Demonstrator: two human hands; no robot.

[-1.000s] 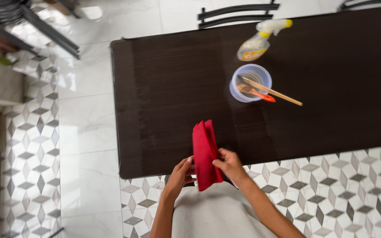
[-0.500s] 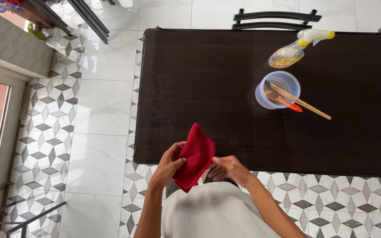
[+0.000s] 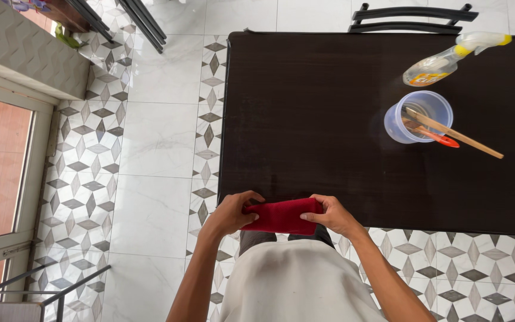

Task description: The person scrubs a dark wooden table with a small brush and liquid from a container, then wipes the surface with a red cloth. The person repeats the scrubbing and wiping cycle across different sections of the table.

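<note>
Dark table point(image 3: 329, 107), near edge: folded red cloth point(image 3: 281, 216) lies with its long axis along that edge. Left hand point(image 3: 230, 214) and right hand point(image 3: 332, 216) grip its ends. Tabletop beyond it is open up to the plastic cup point(image 3: 418, 116).

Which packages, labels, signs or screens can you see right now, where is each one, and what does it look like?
Spray bottle: lying on its side at the far right of the dark table, clear with a pale trigger head and yellow collar.
Label: on the bottle's lower body, a yellow and orange patch; print too small to make out.
No signs, screens or other packages in view.
</note>
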